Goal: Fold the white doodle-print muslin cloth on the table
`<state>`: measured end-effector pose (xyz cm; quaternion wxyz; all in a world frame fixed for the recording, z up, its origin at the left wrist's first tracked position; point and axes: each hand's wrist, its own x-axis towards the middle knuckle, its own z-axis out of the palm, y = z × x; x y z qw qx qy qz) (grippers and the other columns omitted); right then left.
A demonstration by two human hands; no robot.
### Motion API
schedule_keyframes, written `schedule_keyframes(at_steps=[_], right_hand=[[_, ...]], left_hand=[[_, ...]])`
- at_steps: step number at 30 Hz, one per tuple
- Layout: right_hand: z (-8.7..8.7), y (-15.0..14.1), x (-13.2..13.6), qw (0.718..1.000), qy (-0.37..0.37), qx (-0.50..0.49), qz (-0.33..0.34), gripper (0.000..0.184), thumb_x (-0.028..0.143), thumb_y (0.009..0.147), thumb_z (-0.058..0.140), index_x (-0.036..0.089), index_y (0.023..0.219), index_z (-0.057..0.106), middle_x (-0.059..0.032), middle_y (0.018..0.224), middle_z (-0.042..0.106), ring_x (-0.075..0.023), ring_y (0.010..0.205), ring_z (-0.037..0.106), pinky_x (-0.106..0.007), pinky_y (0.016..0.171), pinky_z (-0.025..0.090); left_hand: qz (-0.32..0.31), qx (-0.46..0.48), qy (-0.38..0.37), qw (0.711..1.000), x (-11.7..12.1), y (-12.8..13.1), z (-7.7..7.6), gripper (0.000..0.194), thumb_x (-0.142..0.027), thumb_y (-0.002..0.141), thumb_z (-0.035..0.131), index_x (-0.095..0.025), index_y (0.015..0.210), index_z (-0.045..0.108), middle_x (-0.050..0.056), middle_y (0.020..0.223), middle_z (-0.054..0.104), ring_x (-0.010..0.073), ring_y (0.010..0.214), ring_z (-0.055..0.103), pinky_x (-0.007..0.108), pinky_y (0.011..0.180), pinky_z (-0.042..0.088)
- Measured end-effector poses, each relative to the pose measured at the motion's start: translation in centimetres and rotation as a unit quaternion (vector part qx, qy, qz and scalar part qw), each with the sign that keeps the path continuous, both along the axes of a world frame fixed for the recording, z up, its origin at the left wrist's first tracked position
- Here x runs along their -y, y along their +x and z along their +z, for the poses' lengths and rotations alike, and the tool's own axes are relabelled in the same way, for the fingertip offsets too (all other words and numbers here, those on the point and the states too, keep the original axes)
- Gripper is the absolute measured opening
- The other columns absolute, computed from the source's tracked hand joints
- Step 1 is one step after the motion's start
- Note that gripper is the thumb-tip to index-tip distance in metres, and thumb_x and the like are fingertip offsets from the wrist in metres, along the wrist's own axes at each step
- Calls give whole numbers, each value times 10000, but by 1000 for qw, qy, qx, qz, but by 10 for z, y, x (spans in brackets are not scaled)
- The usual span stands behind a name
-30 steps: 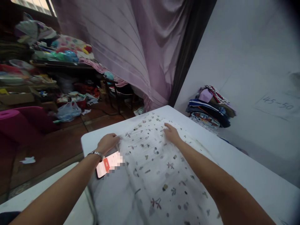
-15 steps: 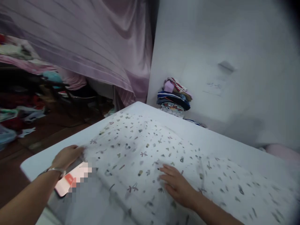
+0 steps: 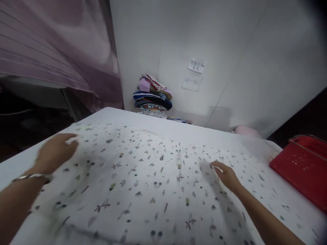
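A thin white fabric (image 3: 158,177) printed with small plants, rainbows and other little motifs lies spread over the white table (image 3: 122,114). Above its left part hovers my left hand (image 3: 55,151), a silver bracelet on the wrist, with thumb and fingertips apart and nothing between them. Toward the right side, my right hand (image 3: 226,175) is closed, pinching a raised fold of the fabric between thumb and fingers. Creases and a shadow run down from that pinch. The fabric's near edge sags at the bottom left.
Folded cloths (image 3: 153,97) are stacked by the wall behind the table. A red box-like container (image 3: 304,166) stands at the right on the table. A purple curtain (image 3: 76,51) hangs at the left. Handwritten paper notes (image 3: 191,81) are stuck on the wall, and a pink object (image 3: 246,131) shows beyond the far edge.
My view has swung right, bringing in the red container. My left hand has let go of the fabric's edge; my right hand has gone from spread to pinching. The phone is out of sight.
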<state>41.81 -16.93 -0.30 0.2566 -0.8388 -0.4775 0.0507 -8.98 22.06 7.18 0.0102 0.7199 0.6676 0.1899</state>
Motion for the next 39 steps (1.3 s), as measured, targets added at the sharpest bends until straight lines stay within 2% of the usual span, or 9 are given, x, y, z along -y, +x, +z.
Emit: schedule_keyframes(at_steps=[2,5,9,13,19,24,28,34,39], right_hand=[[11,21,-13,999,-21,-7,-40,367,328,863,415,208,1062,700,-88,1184,659,-263,1126,591,-393,984,468],[19,48,-42,996,-51,-2,-68,385,268,887,386,156,1118,672,-99,1197,651,-222,1119,594,-320,997,442],[10,80,-84,991,-116,40,-55,420,217,906,344,149,1229,602,-87,1287,594,-198,1202,534,-326,1048,391],[-9,111,-108,980,-187,58,-45,512,123,823,429,188,1322,523,-90,1353,536,-228,1241,498,-380,1040,399],[-13,141,-121,960,-267,77,-12,566,77,695,540,209,1243,587,-104,1275,585,-251,1119,565,-341,941,439],[-5,142,-125,947,-311,79,7,336,115,686,555,171,990,688,-103,1021,677,-238,910,616,-310,780,455],[-3,140,-119,951,-294,91,9,237,130,724,521,160,895,682,-100,1024,670,-217,911,597,-275,752,425],[-7,138,-117,963,-229,128,-53,318,162,830,413,167,1067,625,-98,1089,661,-205,948,591,-281,809,403],[-18,132,-123,957,-231,167,-52,331,144,825,419,137,1071,641,-131,1109,653,-237,998,591,-326,870,404]], left_hand=[[-112,-5,-27,993,-1,54,-8,296,-236,858,475,-176,1114,610,16,1228,593,208,1047,578,343,956,440],[-290,-22,-47,956,2,148,-27,337,-273,862,418,-136,1091,625,80,1230,605,223,1128,543,323,996,399],[-395,-69,-50,915,7,257,-53,390,-216,855,372,-151,1156,611,89,1256,606,215,1189,515,315,1046,357],[-470,-140,-38,870,8,317,-73,482,-124,831,356,-170,1277,535,87,1359,530,217,1283,434,366,1079,307],[-477,-229,-62,846,-3,343,-82,435,-185,852,376,-175,1257,535,139,1320,547,263,1240,469,445,1044,298],[-486,-237,-91,836,-7,337,-72,293,-358,837,446,-190,978,640,106,1029,683,258,1023,593,393,926,385],[-506,-198,-123,830,-7,325,-67,333,-459,828,447,-179,881,618,122,1038,660,260,991,586,347,829,423],[-422,-138,-129,887,-14,330,-61,367,-458,867,401,-193,1081,539,100,1011,675,253,921,619,335,782,434],[-388,-143,-90,906,-4,343,-77,293,-226,847,387,-158,1058,579,137,1101,648,273,990,608,390,851,425]])
